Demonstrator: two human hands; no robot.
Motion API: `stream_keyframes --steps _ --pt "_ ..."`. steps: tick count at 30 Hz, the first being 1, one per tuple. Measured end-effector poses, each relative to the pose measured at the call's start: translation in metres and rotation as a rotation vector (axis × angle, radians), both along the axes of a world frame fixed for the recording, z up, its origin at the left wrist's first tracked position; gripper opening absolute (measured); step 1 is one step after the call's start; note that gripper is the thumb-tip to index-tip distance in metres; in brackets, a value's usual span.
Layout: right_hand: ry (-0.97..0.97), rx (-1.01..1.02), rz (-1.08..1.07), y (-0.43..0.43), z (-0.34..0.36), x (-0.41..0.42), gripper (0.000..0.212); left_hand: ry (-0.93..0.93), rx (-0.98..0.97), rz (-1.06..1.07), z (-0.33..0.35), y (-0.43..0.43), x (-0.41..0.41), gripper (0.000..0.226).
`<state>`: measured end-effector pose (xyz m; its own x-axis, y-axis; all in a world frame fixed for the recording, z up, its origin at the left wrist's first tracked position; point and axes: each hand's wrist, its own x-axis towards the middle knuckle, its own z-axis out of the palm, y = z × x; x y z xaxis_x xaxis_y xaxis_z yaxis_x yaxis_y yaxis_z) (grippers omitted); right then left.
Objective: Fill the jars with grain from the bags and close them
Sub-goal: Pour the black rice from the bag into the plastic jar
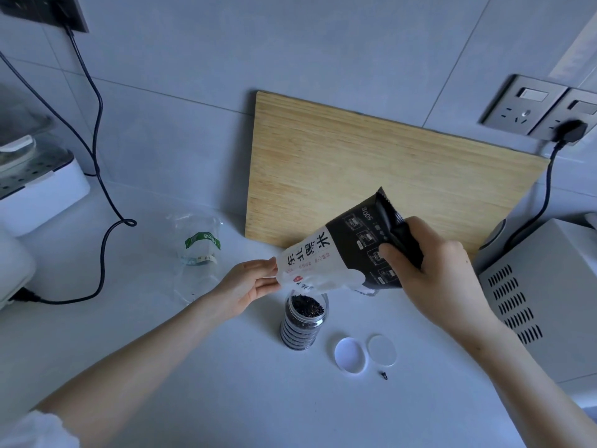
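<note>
Jar: one, clear and ribbed, lid off, upright on the surface, dark grain up to near the rim. Grain bag: one, black and white, tilted with its white end right over the jar mouth. Two round lids lie flat right of the jar, a white lid and a clear lid. One empty clear bag lies further left. Left hand pinches the bag's low end, just up-left of the jar. Right hand grips the raised black end, up-right of it.
</note>
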<state>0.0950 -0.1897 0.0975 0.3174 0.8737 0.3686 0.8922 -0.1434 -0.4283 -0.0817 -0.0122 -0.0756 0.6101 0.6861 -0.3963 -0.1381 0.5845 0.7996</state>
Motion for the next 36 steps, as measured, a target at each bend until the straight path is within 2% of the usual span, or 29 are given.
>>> stream_keyframes --steps 4,11,15,20,23,26,28,32,36 --pt "-0.014 -0.146 0.035 -0.001 -0.011 -0.002 0.015 0.001 -0.019 0.04 -0.002 0.002 -0.001 0.015" --pt "-0.035 -0.1 0.016 0.0 -0.005 -0.001 0.015 -0.008 -0.026 0.036 -0.003 0.004 -0.002 0.015" --pt "0.021 0.013 -0.011 -0.003 -0.001 0.001 0.014 0.004 -0.02 0.009 -0.004 0.005 -0.002 0.032" --pt "0.005 -0.128 0.013 -0.004 -0.013 0.0 0.014 0.002 -0.034 0.038 -0.004 0.005 -0.003 0.017" --pt "0.017 -0.047 -0.01 -0.005 -0.008 0.002 0.015 0.022 -0.019 0.02 -0.004 0.005 -0.003 0.025" --pt "0.034 -0.01 -0.011 -0.005 -0.005 0.001 0.028 0.019 -0.025 0.028 -0.005 0.005 -0.003 0.027" --pt "0.045 0.013 -0.02 -0.006 -0.005 0.002 0.022 0.017 -0.024 0.028 -0.005 0.005 -0.003 0.031" --pt "0.029 -0.113 -0.003 -0.008 -0.011 0.001 0.022 0.028 -0.035 0.05 -0.006 0.004 -0.004 0.016" --pt "0.028 -0.061 -0.011 -0.009 -0.011 -0.001 0.026 0.035 -0.023 0.053 -0.005 0.004 -0.004 0.014"
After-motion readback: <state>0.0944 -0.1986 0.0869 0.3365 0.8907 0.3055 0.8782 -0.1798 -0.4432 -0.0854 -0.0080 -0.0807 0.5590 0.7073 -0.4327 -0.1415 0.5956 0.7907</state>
